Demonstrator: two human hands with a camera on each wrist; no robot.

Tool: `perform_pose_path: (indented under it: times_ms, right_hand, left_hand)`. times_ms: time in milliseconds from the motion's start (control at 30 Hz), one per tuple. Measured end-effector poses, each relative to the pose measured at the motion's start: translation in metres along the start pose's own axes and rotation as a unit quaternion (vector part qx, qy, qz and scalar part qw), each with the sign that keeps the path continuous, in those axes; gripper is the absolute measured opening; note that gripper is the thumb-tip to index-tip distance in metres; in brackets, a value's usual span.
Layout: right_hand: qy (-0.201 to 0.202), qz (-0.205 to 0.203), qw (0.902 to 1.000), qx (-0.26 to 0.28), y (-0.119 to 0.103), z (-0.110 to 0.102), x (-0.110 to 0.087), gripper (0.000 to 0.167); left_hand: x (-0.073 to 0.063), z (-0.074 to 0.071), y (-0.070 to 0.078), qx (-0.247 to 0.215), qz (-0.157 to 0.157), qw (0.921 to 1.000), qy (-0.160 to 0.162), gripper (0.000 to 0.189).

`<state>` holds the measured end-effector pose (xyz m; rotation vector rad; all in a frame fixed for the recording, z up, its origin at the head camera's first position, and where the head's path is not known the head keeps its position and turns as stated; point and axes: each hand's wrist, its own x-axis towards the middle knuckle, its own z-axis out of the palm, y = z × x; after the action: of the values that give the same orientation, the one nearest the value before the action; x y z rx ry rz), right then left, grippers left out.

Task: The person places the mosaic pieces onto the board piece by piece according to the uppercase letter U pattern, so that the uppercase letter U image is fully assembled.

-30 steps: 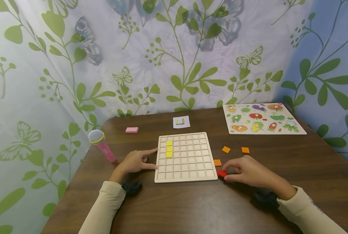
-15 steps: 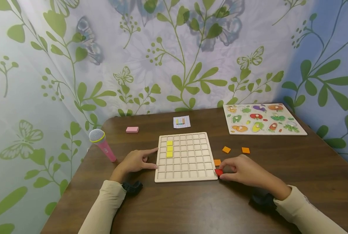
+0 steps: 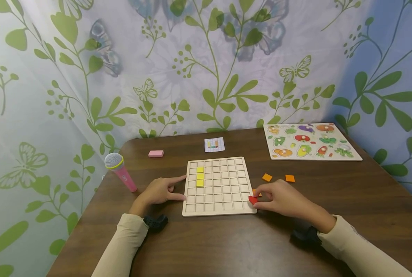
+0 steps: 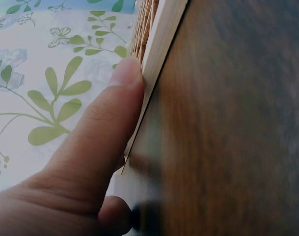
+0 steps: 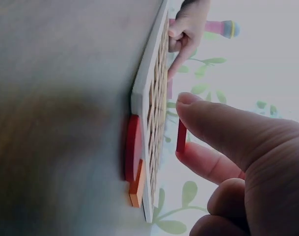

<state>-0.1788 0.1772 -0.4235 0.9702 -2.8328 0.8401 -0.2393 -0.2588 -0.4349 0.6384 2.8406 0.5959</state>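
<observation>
A red piece (image 3: 252,200) sits pinched in the right hand (image 3: 281,199), above the right edge of a gridded board (image 3: 217,197). Three yellow tiles (image 3: 200,176) line one column. The left hand (image 3: 158,190), index finger and thumb outstretched, touches the board's left edge.

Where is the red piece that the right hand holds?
In the head view, the red piece is pinched by the right hand at the board's right edge, toward its near corner.

The piece (image 5: 181,136) is red, the gridded board (image 3: 218,197) cream, its tiles (image 3: 200,176) yellow, the card (image 3: 214,145) perhaps multicoloured.
</observation>
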Motion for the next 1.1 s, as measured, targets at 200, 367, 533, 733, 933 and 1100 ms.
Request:
perform_pose_path:
  times_ms: [200,367,533,733,933,1100]
  right_hand:
    - [-0.001,0.0,0.9999,-0.011,-0.002,0.003,0.003,0.017]
    - [0.0,0.008,0.9998,-0.016,-0.006,0.005,0.006,0.018]
    - [-0.004,0.0,0.9999,-0.015,-0.01,0.008,0.012,0.02]
    - [-0.001,-0.023,0.9997,-0.011,-0.013,0.013,0.017,0.019]
    - [-0.002,-0.018,0.9996,-0.021,-0.018,0.014,0.022,0.017]
    - [-0.001,-0.021,0.9996,-0.02,-0.024,0.017,0.03,0.016]
  left_hand:
    - [0.0,0.001,-0.001,0.001,0.008,1.0,0.005,0.085]
    - [0.0,0.001,-0.001,0.0,0.006,1.0,0.004,0.085]
    - [-0.001,0.001,-0.001,-0.002,0.006,1.0,0.001,0.085]
    - [0.001,0.001,-0.002,-0.001,0.007,1.0,0.003,0.085]
    - [0.001,0.0,-0.002,0.001,0.005,1.0,0.004,0.085]
    - [0.001,0.0,-0.001,-0.001,0.009,1.0,0.001,0.085]
